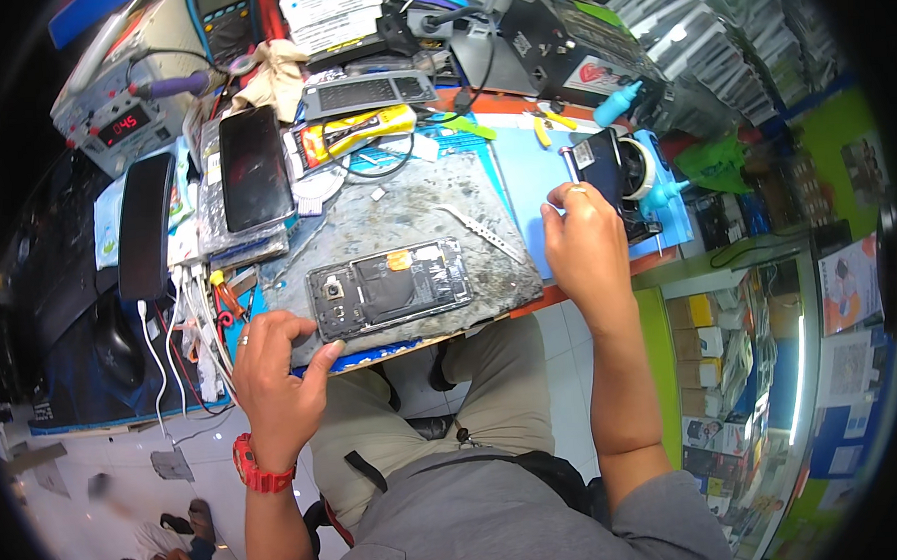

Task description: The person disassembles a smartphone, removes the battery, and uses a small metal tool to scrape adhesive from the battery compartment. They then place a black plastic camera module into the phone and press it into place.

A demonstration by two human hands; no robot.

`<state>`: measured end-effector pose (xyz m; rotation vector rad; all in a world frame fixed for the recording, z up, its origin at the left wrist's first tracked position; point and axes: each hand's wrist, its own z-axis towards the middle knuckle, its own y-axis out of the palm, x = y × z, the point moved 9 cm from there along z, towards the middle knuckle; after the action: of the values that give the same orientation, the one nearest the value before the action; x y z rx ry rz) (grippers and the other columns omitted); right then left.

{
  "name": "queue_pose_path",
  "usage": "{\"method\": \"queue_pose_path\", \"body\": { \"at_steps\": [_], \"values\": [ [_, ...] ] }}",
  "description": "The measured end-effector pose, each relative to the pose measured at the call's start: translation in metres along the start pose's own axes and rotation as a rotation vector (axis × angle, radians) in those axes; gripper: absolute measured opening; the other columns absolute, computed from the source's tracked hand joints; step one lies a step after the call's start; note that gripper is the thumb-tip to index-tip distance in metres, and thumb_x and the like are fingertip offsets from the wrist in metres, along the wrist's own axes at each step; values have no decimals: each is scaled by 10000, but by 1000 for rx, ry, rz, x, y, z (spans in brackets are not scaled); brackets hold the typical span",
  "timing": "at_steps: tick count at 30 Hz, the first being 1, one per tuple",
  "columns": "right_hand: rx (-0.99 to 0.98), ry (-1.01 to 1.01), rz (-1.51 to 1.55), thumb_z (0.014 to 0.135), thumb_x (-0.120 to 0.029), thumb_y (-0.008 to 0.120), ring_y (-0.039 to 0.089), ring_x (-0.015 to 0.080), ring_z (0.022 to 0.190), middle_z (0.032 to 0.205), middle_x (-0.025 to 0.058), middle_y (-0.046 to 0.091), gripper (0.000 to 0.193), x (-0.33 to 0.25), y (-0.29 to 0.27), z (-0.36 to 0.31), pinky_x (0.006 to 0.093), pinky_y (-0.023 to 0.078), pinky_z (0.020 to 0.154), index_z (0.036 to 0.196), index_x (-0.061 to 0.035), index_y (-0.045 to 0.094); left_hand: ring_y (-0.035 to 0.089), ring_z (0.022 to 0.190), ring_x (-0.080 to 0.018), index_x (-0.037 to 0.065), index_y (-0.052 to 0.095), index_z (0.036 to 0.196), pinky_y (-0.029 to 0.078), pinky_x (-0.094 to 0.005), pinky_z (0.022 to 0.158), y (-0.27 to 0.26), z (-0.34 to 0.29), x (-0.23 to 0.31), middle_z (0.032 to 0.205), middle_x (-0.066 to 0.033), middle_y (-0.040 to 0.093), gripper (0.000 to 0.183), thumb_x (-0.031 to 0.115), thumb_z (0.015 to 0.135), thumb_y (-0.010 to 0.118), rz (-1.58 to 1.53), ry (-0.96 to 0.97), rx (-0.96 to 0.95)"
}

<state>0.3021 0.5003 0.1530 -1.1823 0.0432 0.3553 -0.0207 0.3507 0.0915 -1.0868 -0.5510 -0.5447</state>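
An opened smartphone lies on the stained grey work mat, its battery and inner parts bare. My left hand rests at the phone's near left corner, fingers bent and thumb apart, holding nothing. Over the blue mat to the right, my right hand is closed in a pinch. A slim rod that looks like a screwdriver sticks up from its fingertips, beside a dark tool holder. White tweezers lie on the grey mat between the phone and my right hand.
Two dark phones stand left of the mat near white cables. Behind lie a yellow packet, a grey parts tray and yellow-handled pliers. A power supply sits far left; light-blue bottles stand right.
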Motion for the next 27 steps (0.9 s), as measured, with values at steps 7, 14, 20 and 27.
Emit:
{"method": "queue_pose_path", "body": {
  "at_steps": [7,14,20,27],
  "values": [
    [-82,85,-344,971,-13,606,786,506,938,1076,318,756,207,50,41,44,570,647,843,1108,71,738,676,979,-313,21,715,1048,523,-400,842,1,1,-1,1086,-131,698,303,67,819,907,-21,-2,3],
    [-51,79,-321,1042,-34,518,786,500,944,1084,318,773,241,80,58,61,590,642,832,1218,56,655,668,946,-323,46,756,1059,532,-444,824,1,-4,13,1048,-124,692,277,103,838,913,55,105,30],
    [148,-94,777,1118,46,519,664,190,1047,1266,160,615,593,-8,1,10,359,605,868,1675,42,317,598,1066,-310,137,783,1309,471,-467,913,14,-24,26,1185,-97,643,486,270,865,926,264,124,-19],
    [-29,-355,1203,1077,127,587,759,253,1054,1213,176,630,655,-114,19,-46,401,646,960,1643,-43,305,589,1129,-322,174,786,1354,452,-493,949,18,-26,31,1248,-113,626,519,324,875,916,332,140,-40]
  ]
}}
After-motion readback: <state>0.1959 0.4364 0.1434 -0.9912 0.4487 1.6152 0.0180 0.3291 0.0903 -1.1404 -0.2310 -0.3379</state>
